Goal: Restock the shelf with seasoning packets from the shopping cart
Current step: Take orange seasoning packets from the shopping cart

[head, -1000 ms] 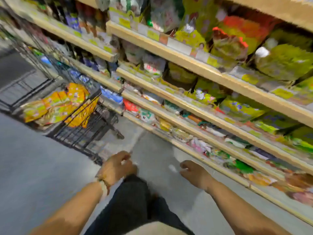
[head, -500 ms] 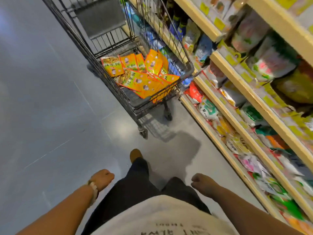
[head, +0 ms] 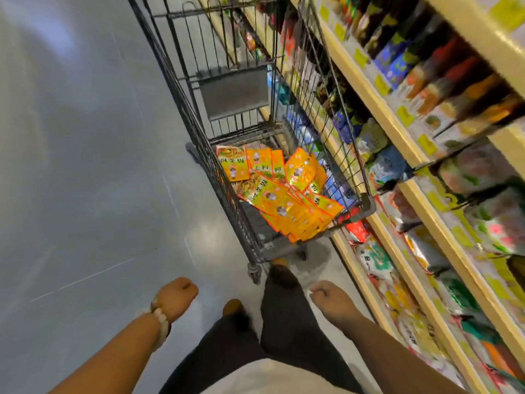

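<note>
A dark wire shopping cart (head: pixel 199 129) stands straight ahead, close against the shelving on the right. Several orange-yellow seasoning packets (head: pixel 287 200) lie piled in its basket. The wooden shelf unit (head: pixel 420 200) runs along the right side, filled with bagged goods and bottles. My left hand (head: pixel 174 298), with a bead bracelet at the wrist, hangs low left of my legs, fingers curled and holding nothing. My right hand (head: pixel 329 297) hangs low between my leg and the bottom shelf, also curled into a loose fist with nothing in it. Both hands are short of the cart.
Grey polished floor (head: pixel 85 194) spreads to the left of the cart. My legs in dark trousers (head: pixel 284 317) step toward the cart's near end. Dark bottles (head: pixel 426 66) line the upper shelves; bags of food (head: pixel 377 260) fill the lower ones.
The view has swung from the shelves to the cart and I have walked closer to it. Both hands stay low and hold nothing.
</note>
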